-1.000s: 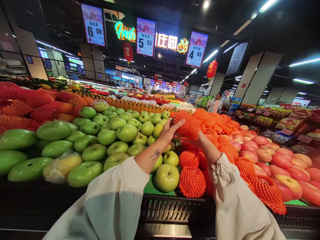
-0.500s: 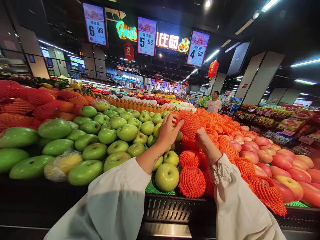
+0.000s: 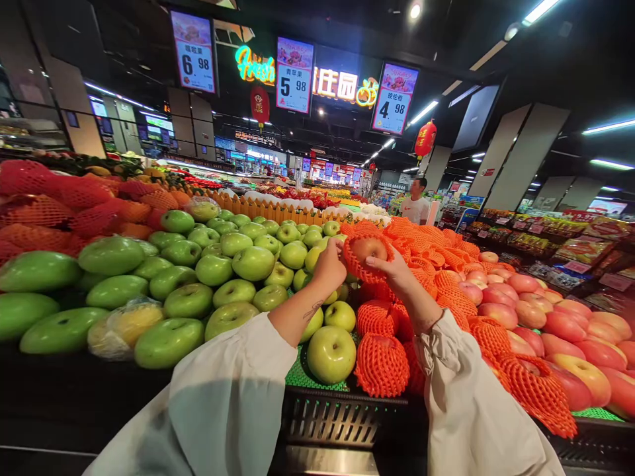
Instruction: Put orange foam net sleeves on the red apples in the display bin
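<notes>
An apple [image 3: 371,247] sits partly inside an orange foam net [image 3: 361,268], with its end bare towards me. My right hand [image 3: 394,270] holds it from the right, the thumb lying over the net's rim. At the net's left edge, my left hand [image 3: 330,266] is closed, its fingertips pinching the foam mesh; part of the fingers is hidden. Below both hands lie more apples in orange nets [image 3: 381,365]. Green apples [image 3: 331,354] fill the display to the left of them.
Large green mangoes [image 3: 112,256] and red-netted fruit [image 3: 74,192] lie further left. Bare red apples [image 3: 560,322] are piled at the right. The black display edge [image 3: 342,416] runs in front of me. A person [image 3: 415,203] stands beyond the display.
My right hand has turned, and the netted apple's bare end now faces me. My left fingers, spread before, have closed at the net's edge. The person behind has shifted slightly left.
</notes>
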The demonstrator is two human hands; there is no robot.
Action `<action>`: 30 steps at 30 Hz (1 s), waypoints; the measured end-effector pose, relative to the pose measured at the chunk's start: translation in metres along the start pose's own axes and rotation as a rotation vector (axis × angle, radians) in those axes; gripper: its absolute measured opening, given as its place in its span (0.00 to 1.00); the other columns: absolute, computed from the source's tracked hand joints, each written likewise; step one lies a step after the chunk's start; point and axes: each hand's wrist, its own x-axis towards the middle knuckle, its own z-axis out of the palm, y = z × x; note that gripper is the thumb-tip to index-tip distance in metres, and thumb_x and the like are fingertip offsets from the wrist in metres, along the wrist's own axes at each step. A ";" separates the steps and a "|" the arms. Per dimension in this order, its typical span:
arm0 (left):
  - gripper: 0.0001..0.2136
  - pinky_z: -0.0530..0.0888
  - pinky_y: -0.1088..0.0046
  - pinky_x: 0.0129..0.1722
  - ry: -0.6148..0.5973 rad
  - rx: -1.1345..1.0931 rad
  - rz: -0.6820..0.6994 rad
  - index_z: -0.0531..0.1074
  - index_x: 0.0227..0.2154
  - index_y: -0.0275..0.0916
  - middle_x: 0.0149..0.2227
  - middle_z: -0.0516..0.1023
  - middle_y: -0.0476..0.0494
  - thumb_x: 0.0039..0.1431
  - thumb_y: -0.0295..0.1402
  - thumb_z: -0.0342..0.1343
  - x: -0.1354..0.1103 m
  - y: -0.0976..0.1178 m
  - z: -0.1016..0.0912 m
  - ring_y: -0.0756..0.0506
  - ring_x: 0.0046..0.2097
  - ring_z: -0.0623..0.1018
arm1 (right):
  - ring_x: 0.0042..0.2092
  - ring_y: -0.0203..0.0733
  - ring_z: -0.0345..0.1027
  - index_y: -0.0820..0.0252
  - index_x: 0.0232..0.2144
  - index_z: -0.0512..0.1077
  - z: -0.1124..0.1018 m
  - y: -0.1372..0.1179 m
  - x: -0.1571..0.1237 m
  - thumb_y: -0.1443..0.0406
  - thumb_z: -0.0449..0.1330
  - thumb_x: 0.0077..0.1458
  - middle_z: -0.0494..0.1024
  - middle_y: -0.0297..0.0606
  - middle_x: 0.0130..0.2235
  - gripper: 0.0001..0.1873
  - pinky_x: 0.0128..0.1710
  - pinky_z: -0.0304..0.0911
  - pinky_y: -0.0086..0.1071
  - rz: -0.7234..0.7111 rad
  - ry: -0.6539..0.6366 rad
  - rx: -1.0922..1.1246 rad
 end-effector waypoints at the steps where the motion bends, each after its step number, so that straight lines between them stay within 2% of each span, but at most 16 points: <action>1: 0.19 0.74 0.58 0.50 -0.009 0.062 0.049 0.64 0.46 0.41 0.47 0.76 0.37 0.51 0.17 0.53 -0.002 0.002 -0.001 0.40 0.49 0.77 | 0.46 0.47 0.74 0.56 0.45 0.74 -0.001 0.002 0.002 0.57 0.77 0.34 0.80 0.39 0.45 0.33 0.55 0.68 0.44 0.009 0.031 0.001; 3: 0.31 0.70 0.54 0.59 -0.043 0.181 0.194 0.61 0.55 0.41 0.59 0.69 0.32 0.47 0.13 0.50 -0.005 0.006 -0.003 0.38 0.60 0.72 | 0.45 0.45 0.75 0.56 0.46 0.73 -0.005 0.007 0.006 0.56 0.77 0.35 0.80 0.39 0.44 0.34 0.53 0.68 0.44 0.039 0.095 -0.011; 6: 0.42 0.58 0.52 0.70 -0.224 0.264 0.409 0.55 0.64 0.42 0.67 0.61 0.33 0.42 0.13 0.53 -0.008 0.013 -0.005 0.37 0.69 0.61 | 0.43 0.44 0.75 0.57 0.45 0.73 -0.011 0.012 0.011 0.54 0.77 0.34 0.80 0.40 0.44 0.35 0.53 0.68 0.44 0.103 0.152 -0.073; 9: 0.47 0.58 0.49 0.70 -0.346 0.288 0.436 0.51 0.66 0.40 0.69 0.58 0.29 0.41 0.18 0.63 -0.010 0.015 -0.005 0.33 0.70 0.59 | 0.42 0.44 0.75 0.58 0.44 0.73 -0.014 0.014 0.013 0.52 0.77 0.32 0.80 0.40 0.43 0.36 0.53 0.68 0.45 0.138 0.154 -0.120; 11: 0.47 0.61 0.49 0.68 -0.327 0.301 0.425 0.52 0.65 0.39 0.67 0.60 0.28 0.41 0.21 0.66 -0.011 0.017 -0.004 0.32 0.68 0.63 | 0.42 0.43 0.75 0.58 0.44 0.73 -0.012 0.013 0.012 0.51 0.77 0.31 0.80 0.39 0.43 0.37 0.52 0.69 0.43 0.129 0.133 -0.116; 14: 0.41 0.67 0.53 0.64 -0.241 0.294 0.415 0.59 0.60 0.39 0.63 0.67 0.32 0.41 0.22 0.68 -0.012 0.022 -0.004 0.34 0.63 0.70 | 0.42 0.42 0.75 0.55 0.42 0.73 -0.009 0.010 0.009 0.51 0.77 0.31 0.80 0.37 0.42 0.35 0.49 0.70 0.39 0.081 0.110 -0.087; 18: 0.39 0.71 0.56 0.57 -0.082 0.244 0.290 0.62 0.54 0.41 0.56 0.73 0.35 0.37 0.28 0.73 -0.011 0.028 -0.004 0.35 0.57 0.75 | 0.38 0.42 0.74 0.52 0.40 0.74 -0.011 0.003 0.007 0.43 0.70 0.43 0.80 0.36 0.40 0.29 0.36 0.71 0.35 0.144 0.087 0.032; 20: 0.40 0.72 0.56 0.55 -0.027 0.234 0.229 0.62 0.53 0.41 0.54 0.74 0.35 0.35 0.29 0.74 -0.011 0.029 -0.004 0.34 0.55 0.75 | 0.37 0.42 0.73 0.51 0.42 0.74 -0.014 0.001 0.008 0.45 0.70 0.45 0.79 0.36 0.40 0.27 0.32 0.69 0.33 0.162 0.073 0.083; 24: 0.40 0.73 0.56 0.53 0.007 0.237 0.209 0.61 0.53 0.42 0.53 0.74 0.35 0.35 0.28 0.74 -0.012 0.028 -0.003 0.33 0.54 0.76 | 0.40 0.41 0.71 0.50 0.46 0.74 -0.018 -0.003 0.007 0.56 0.74 0.40 0.78 0.34 0.42 0.28 0.33 0.67 0.32 0.036 0.113 0.058; 27: 0.41 0.71 0.55 0.56 0.001 0.225 0.208 0.61 0.54 0.41 0.56 0.73 0.33 0.35 0.30 0.75 -0.012 0.026 -0.002 0.32 0.57 0.74 | 0.42 0.42 0.72 0.48 0.47 0.74 -0.019 -0.009 0.005 0.56 0.71 0.42 0.79 0.34 0.42 0.28 0.37 0.66 0.34 -0.009 0.142 0.100; 30: 0.42 0.70 0.55 0.58 -0.001 0.197 0.207 0.61 0.54 0.40 0.58 0.72 0.31 0.35 0.30 0.75 -0.011 0.023 0.000 0.33 0.59 0.73 | 0.40 0.42 0.72 0.48 0.48 0.74 -0.018 -0.017 0.001 0.56 0.69 0.43 0.79 0.33 0.42 0.27 0.38 0.67 0.35 -0.003 0.089 0.181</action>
